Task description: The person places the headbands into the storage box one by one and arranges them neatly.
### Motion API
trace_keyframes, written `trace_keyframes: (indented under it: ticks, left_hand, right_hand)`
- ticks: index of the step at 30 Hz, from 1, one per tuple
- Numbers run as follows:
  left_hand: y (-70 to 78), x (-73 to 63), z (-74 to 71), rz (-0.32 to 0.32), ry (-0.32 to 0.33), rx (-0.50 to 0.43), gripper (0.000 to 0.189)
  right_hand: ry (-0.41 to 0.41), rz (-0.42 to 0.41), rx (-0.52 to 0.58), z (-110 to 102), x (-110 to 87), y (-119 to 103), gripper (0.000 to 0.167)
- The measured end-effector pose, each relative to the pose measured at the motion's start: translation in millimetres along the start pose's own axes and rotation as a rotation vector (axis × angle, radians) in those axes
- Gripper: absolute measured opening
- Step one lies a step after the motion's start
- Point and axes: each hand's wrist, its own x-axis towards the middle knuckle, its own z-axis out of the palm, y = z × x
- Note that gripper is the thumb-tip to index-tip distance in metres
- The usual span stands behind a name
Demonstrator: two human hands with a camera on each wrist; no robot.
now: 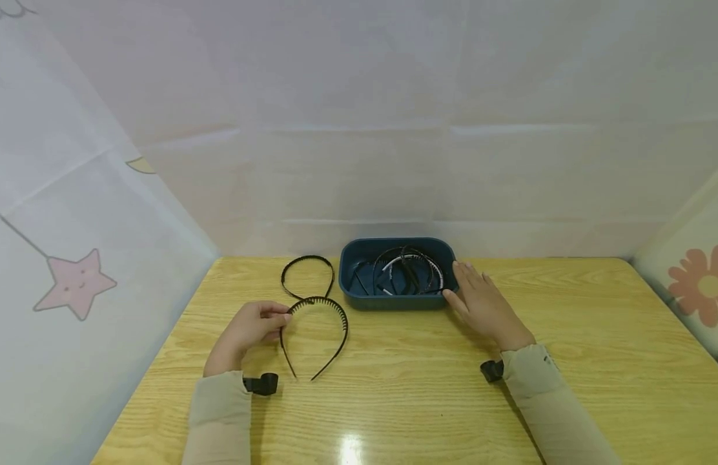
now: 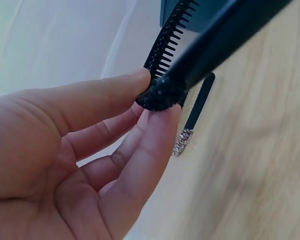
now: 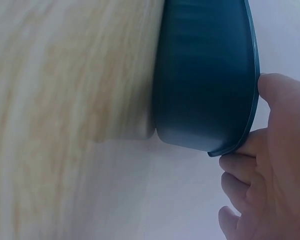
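Note:
My left hand (image 1: 251, 329) pinches a black toothed headband (image 1: 345, 321) on its left side, between thumb and fingers. In the left wrist view, the headband's teeth (image 2: 166, 62) show beyond the thumb, and its dark glittery part sits at the fingertips. Just behind it, a second black headband (image 1: 332, 276) lies on the table. My right hand (image 1: 483, 303) rests against the right end of a dark blue box (image 1: 394, 303), fingers extended and touching the rim. In the right wrist view, the thumb meets the box's rim (image 3: 256, 85). Several black headbands and a white one (image 1: 437, 268) lie inside the box.
The light wooden table (image 1: 405, 387) reaches back to a pale hanging cloth (image 1: 359, 161). More printed cloth stands along the left side (image 1: 74, 213) and the right side (image 1: 696, 226). The box sits at the table's back edge.

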Motion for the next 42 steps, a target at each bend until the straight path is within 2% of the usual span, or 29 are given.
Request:
trace_keyframes:
  ticks: [8, 16, 23, 28, 33, 42]
  left_hand:
    - [2.4, 2.5, 1.6, 0.061, -0.007, -0.056, 0.042]
    - [5.5, 2.1, 4.9, 0.075, 0.013, -0.111, 0.043]
    - [8.2, 2.7, 10.1, 0.092, 0.0, -0.179, 0.045]
    - [15.6, 1.9, 12.6, 0.146, 0.005, -0.22, 0.047]
    - [23.0, 3.1, 22.4, 0.168, 0.034, -0.319, 0.047]
    - [33.8, 8.7, 49.1, 0.164, 0.108, -0.594, 0.044]
  right_hand:
    - [0.012, -0.001, -0.006, 0.1, 0.4, 1.9, 0.076]
    - [0.002, 0.001, -0.003, 0.9, 0.6, 1.7, 0.076]
    - [0.022, -0.011, -0.004, 4.3, -3.4, 3.9, 0.076]
    - [0.04, -0.019, 0.0, 3.9, -2.5, 3.1, 0.075]
    - [0.043, -0.021, 0.004, 3.3, -1.7, 1.7, 0.075]
    - [0.037, -0.009, -0.022, 2.8, -1.2, 1.3, 0.076]
